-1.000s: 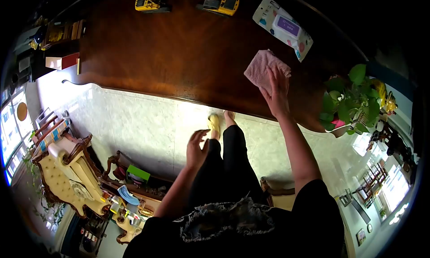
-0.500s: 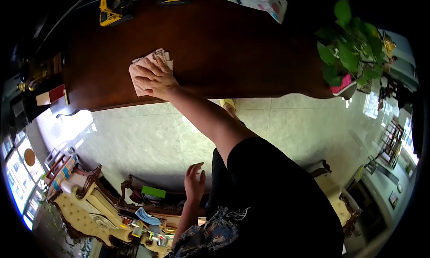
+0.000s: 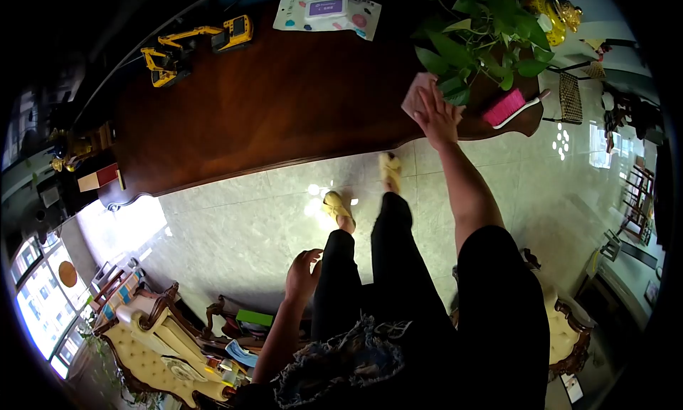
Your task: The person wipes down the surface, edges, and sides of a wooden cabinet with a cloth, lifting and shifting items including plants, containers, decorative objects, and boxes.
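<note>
My right hand [image 3: 437, 116] presses a folded pale pink cloth [image 3: 413, 96] against the dark wooden tabletop [image 3: 270, 104], near its front edge. Its fingers lie stretched over the cloth, holding it under the palm. Leaves of a green potted plant [image 3: 491, 47] hang just above and beside this hand and overlap part of the cloth. To the right of the hand lies a brush with pink bristles [image 3: 505, 108]. My left hand [image 3: 303, 276] hangs low beside my leg, over the floor, with nothing in it and its fingers loosely bent and apart.
A packet of wipes [image 3: 327, 15] lies toward the table's back, left of the plant. Yellow toy excavators [image 3: 231, 34] stand farther left. A yellow ornament [image 3: 555, 19] is behind the plant. Behind me are a tufted sofa [image 3: 146, 353] and a green box [image 3: 254, 317].
My right hand has carried the cloth from the table's left part to the right, by the plant. My view has shifted, showing both feet. My left hand stays low.
</note>
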Motion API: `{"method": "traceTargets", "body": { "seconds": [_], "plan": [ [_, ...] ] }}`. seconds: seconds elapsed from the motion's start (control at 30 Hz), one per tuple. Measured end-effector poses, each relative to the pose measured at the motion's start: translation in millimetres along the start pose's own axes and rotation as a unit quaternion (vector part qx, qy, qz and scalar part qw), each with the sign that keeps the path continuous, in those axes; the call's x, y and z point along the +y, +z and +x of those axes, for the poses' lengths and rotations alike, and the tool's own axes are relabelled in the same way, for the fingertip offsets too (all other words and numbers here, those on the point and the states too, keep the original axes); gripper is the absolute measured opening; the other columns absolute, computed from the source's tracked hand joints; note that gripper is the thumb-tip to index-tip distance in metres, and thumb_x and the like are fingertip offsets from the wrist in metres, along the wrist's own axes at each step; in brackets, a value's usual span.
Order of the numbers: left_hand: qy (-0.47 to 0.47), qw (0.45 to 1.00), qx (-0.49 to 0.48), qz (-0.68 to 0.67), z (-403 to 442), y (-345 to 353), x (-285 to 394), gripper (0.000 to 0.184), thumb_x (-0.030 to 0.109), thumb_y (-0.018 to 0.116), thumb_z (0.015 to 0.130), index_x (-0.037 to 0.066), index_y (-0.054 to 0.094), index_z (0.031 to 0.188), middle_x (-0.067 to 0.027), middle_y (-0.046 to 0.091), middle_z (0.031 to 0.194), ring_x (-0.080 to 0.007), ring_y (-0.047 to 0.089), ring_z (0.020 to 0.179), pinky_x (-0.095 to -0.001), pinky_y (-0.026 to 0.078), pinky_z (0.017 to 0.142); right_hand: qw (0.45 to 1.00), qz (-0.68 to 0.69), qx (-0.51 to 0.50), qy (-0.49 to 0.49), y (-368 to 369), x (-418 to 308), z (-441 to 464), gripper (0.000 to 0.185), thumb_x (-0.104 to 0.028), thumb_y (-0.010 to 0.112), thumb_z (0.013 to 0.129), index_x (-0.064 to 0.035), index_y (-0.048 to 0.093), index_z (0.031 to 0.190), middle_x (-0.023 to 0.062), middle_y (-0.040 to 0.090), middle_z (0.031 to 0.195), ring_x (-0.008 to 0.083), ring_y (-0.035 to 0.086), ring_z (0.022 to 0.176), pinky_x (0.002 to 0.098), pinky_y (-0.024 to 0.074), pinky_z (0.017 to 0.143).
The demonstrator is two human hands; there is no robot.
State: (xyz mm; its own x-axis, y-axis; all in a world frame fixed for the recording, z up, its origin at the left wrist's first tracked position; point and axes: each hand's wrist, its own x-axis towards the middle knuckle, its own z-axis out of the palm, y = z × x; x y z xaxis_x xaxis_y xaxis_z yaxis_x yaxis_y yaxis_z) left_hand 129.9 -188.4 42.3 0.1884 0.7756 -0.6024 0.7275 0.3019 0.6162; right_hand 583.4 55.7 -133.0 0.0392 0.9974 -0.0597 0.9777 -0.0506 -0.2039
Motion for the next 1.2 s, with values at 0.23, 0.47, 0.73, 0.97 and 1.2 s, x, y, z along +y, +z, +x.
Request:
{"method": "traceTargets", "body": {
  "seconds": [0.23,0.47,0.73,0.97,1.2],
  "plan": [
    [-0.026,0.999,0.03,-0.015,24.1,55.9,54.0,0.03,0.003,0.067,0.092,0.009,0.07,0.122,-0.012,0.073,0.103,-0.0254,0.073,0.09,-0.0378,0.059,0.08,0.996,-0.079,0.023,-0.021,2.1,24.3,-12.0,0.056,-0.06,0.05,0.1,-0.0321,0.047,0.148,0.0218,0.031,0.165,0.0516,0.015,0.154,0.0724,0.0064,0.122],
    [-0.066,0.987,0.042,-0.138,94.1,119.6,192.0,0.021,0.0,0.067,0.095,0.002,0.071,0.115,-0.0141,0.074,0.105,-0.0246,0.075,0.092,-0.0334,0.061,0.084,0.988,-0.011,0.029,-0.154,-5.2,52.6,-13.4,0.057,-0.061,0.051,0.099,-0.0198,0.064,0.135,0.0141,0.02,0.172,0.0456,0.003,0.159,0.0743,0.0087,0.12],
    [-0.036,0.984,0.112,-0.137,203.5,114.9,222.5,0.021,0.001,0.065,0.091,0.005,0.072,0.11,-0.014,0.075,0.096,-0.0251,0.074,0.095,-0.0383,0.058,0.083,0.974,0.032,0.019,-0.226,-18.4,66.8,-10.7,0.057,-0.058,0.06,0.096,-0.016,0.061,0.134,0.0129,0.034,0.161,0.042,0.01,0.158,0.0686,0.0077,0.124],
    [-0.101,0.939,0.286,-0.16,363.7,10.2,172.0,0.022,0.026,0.065,0.096,0.008,0.074,0.086,-0.0085,0.071,0.072,-0.0167,0.069,0.065,-0.0359,0.053,0.059,0.979,0.043,-0.029,-0.197,-19.6,64.2,-10.2,0.06,-0.055,0.067,0.091,-0.019,0.056,0.139,0.0055,0.03,0.163,0.0391,0.022,0.153,0.0626,0.0121,0.125],
    [0.059,0.913,0.319,-0.248,519.1,-41.1,160.5,0.039,0.04,0.067,0.101,0.002,0.073,0.099,-0.0114,0.074,0.084,-0.0205,0.071,0.075,-0.0361,0.057,0.064,0.979,0.002,-0.065,-0.193,-12.7,67.8,-14.8,0.075,-0.06,0.059,0.096,-0.0136,0.049,0.154,0.0124,0.033,0.165,0.0389,0.017,0.156,0.0616,0.0093,0.126]
  ]
}}
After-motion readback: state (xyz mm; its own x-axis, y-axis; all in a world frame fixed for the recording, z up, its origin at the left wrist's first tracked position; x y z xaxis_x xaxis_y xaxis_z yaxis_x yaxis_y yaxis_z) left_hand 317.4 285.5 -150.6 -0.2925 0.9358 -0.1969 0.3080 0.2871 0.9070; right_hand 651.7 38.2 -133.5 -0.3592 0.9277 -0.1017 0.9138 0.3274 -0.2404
